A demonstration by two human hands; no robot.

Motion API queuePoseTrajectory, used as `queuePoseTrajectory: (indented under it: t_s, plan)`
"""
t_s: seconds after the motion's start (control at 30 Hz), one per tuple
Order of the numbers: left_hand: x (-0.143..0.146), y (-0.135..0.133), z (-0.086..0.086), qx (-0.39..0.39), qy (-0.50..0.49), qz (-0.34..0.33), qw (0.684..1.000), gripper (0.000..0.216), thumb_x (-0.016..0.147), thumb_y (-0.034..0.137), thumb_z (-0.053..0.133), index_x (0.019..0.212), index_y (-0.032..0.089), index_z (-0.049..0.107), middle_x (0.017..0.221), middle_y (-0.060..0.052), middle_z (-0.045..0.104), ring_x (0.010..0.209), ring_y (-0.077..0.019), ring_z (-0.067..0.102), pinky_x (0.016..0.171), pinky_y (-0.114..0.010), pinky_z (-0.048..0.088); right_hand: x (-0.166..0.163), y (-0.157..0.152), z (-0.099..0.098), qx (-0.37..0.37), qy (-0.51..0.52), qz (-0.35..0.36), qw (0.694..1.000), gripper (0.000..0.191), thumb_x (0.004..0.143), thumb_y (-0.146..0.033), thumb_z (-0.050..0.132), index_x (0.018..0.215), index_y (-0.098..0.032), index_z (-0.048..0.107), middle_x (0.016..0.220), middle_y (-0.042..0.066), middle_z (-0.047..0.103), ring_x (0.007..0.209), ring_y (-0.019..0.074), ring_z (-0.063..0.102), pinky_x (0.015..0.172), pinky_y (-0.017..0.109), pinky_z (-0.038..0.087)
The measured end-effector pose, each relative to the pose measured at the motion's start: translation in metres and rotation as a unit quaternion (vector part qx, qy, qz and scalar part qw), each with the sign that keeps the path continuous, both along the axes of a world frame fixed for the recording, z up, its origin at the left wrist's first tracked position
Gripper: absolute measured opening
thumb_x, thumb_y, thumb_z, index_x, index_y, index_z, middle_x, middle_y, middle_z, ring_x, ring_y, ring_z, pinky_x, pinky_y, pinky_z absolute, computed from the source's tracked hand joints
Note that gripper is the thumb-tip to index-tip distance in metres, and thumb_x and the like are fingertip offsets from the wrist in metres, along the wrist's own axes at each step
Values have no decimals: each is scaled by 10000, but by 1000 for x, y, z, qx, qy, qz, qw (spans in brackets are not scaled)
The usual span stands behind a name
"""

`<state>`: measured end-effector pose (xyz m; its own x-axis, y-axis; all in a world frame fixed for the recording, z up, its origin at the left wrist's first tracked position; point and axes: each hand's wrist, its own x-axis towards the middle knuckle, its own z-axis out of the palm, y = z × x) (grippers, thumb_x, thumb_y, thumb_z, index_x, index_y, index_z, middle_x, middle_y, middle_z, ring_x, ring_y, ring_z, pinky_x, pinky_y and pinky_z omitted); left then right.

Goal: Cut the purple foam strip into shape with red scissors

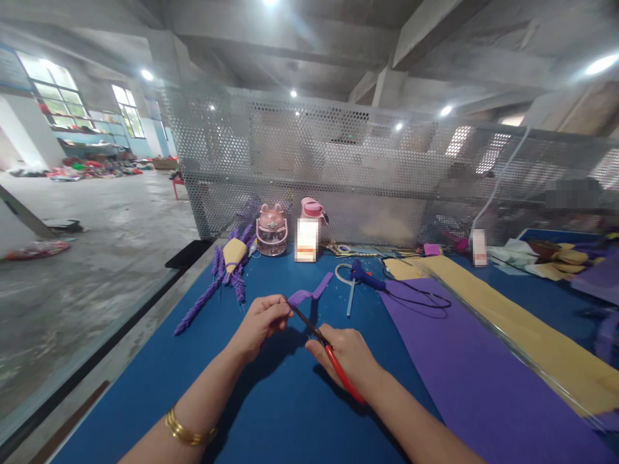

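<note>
My left hand [261, 322] pinches one end of a purple strip [312, 294] that curls up and away over the blue table [271, 412]. In my right hand [345, 354] are red-handled scissors [333, 361], fingers closed round the handles. Their dark blades point up-left and reach the strip just beside my left fingertips. A gold bangle sits on my left wrist.
A large purple sheet [464, 374] and a long tan sheet [527, 328] lie to the right. A blue glue gun [365, 277] with its cord lies ahead. Purple lavender-like stems [217, 290], a pink bottle [271, 230] and a pink cup [309, 238] stand before a perforated metal screen [362, 167].
</note>
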<state>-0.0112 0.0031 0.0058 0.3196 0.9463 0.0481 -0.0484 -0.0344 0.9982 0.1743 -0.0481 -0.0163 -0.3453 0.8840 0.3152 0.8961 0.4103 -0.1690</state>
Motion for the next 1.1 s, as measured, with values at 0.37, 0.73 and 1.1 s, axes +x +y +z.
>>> queuePoseTrajectory:
  t_s: [0.37,0.73,1.1]
  plan:
    - [0,1,-3,-15,-28,-7,999,214,718,328,566,621,137,563,431,48,486,349,-29,258,368,-177,125,-1,1,-1,18,6,4,1000,442,937,-502,298,750,-182,539,604,36,638,541,178,612,492,248,243]
    - [-1,0,0,-30,-49,-28,998,220,699,333,580,600,139,540,413,44,475,367,-43,336,375,-171,132,4,0,10,-67,126,77,987,411,938,-451,306,661,-206,485,507,-36,438,429,92,383,459,212,258]
    - [-4,1,1,-29,-51,-49,997,243,706,356,597,612,136,558,431,38,502,333,-22,273,363,-174,128,9,3,5,-127,217,133,959,430,931,-465,337,613,-182,396,539,-70,296,482,63,272,455,191,229]
